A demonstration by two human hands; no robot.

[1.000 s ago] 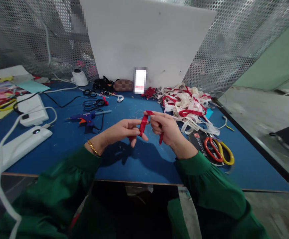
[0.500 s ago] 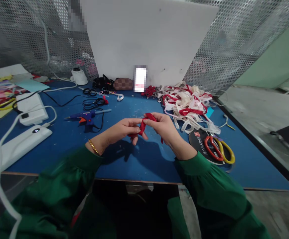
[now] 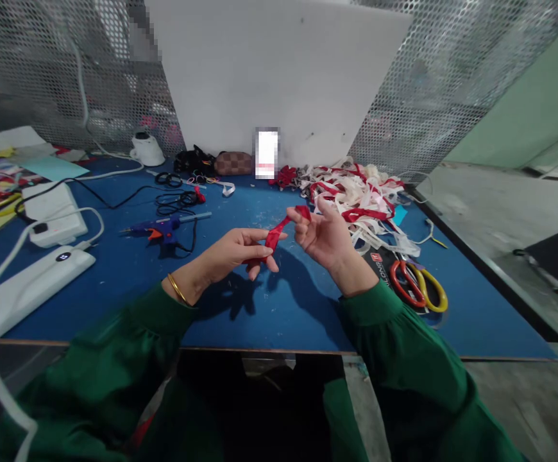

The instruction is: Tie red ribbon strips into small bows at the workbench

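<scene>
A red ribbon (image 3: 274, 237) stretches between my two hands above the blue table (image 3: 260, 314). My left hand (image 3: 238, 250), with a gold bangle at the wrist, pinches the ribbon's lower part between thumb and fingers. At the upper end, the ribbon loops over the bent fingers of my right hand (image 3: 324, 239). That hand is turned palm toward me, its thumb raised. Behind my right hand lies a heap of white and red ribbons (image 3: 356, 192). Beside its wrist are scissors (image 3: 416, 285) with one red and one yellow handle.
Left of my hands rests a blue glue gun (image 3: 161, 229) with a black cord. A white power bank (image 3: 33, 289) and a white power strip (image 3: 52, 212) with cables stand farther left. At the back are a checkered pouch (image 3: 233, 163) and a lit phone (image 3: 266, 153).
My right hand has moved up and right, turning its palm toward me and drawing the ribbon out. My left hand keeps its pinch in nearly the same place.
</scene>
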